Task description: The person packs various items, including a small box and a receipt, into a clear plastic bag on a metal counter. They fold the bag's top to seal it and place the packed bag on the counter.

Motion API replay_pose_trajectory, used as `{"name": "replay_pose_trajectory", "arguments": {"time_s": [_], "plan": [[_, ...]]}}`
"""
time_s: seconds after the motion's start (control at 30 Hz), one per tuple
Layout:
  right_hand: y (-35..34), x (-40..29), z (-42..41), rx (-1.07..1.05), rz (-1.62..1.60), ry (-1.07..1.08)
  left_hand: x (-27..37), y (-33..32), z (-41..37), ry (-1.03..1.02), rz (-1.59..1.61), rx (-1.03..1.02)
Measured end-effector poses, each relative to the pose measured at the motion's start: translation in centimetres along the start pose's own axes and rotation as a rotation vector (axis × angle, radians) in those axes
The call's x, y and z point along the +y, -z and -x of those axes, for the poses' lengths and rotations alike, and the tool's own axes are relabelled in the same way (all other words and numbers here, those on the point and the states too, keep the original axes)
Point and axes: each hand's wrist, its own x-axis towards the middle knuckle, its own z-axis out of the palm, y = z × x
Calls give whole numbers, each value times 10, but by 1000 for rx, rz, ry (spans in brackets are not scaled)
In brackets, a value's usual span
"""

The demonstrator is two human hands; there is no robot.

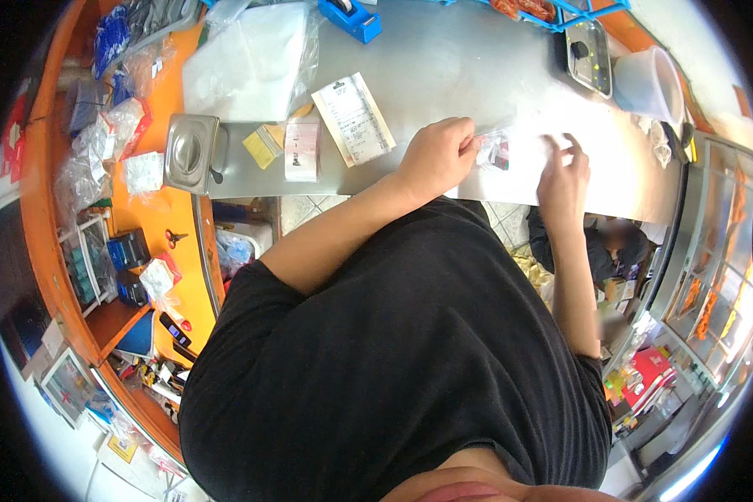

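My left hand is above the steel counter near its front edge, its fingers closed on the edge of a small clear plastic bag. The bag has something dark red and white in it; glare hides the details. To the right of the bag, my right hand is raised over the bright patch of counter, fingers apart and nothing seen between them. Left of my left hand lie a printed paper slip, a pinkish pad with handwriting and a small yellow packet.
A lidded steel container, a stack of clear plastic bags and a blue tape dispenser stand left and behind. At the back right are a steel tray and a whitish plastic bucket. Another person is beyond my right arm.
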Motion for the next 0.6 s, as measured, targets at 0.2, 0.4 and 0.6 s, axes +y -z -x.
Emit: {"name": "replay_pose_trajectory", "arguments": {"time_s": [0.2,0.4,0.6], "plan": [[-97,15,-5,90,-1477,-915,-36,-18,9,366,93,192],[-69,-2,-11,6,-199,-166,-87,1,14,923,1243,182],[-3,1,-38,-383,-833,-332,-41,8,53,223,-392,67]]}}
